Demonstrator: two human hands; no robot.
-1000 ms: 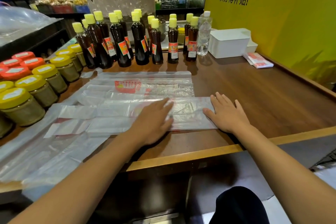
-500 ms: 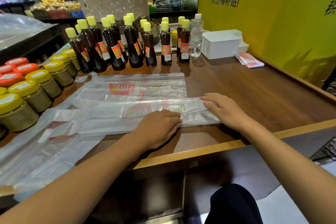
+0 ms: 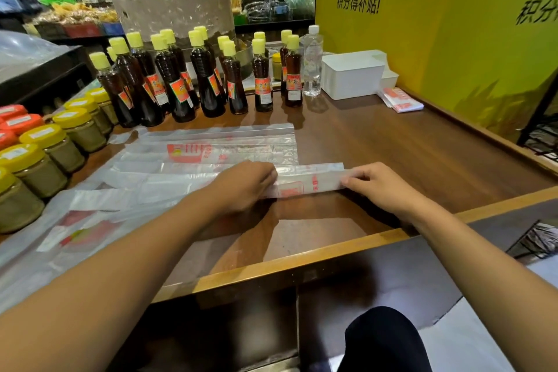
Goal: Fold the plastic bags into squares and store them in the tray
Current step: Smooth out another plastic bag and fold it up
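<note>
A clear plastic bag with red print, folded into a long narrow strip (image 3: pixel 311 180), lies across the wooden counter in front of me. My left hand (image 3: pixel 241 184) pinches the strip near its middle. Its right end is lifted slightly and pinched by my right hand (image 3: pixel 377 183). More flat plastic bags (image 3: pixel 217 145) lie spread behind and to the left of the strip. The white tray (image 3: pixel 353 77) stands at the back right by the yellow wall, with several folded bags (image 3: pixel 400 100) lying beside it.
Dark sauce bottles (image 3: pixel 208 81) with yellow caps line the back of the counter, next to a clear water bottle (image 3: pixel 311 60). Jars with yellow and red lids (image 3: pixel 45 154) crowd the left side. The counter's raised wooden edge (image 3: pixel 302 263) runs along the front.
Both hands went from pressing flat on the bag to pinching it. The near edge has been folded over, so the strip is narrower, and its right end is raised.
</note>
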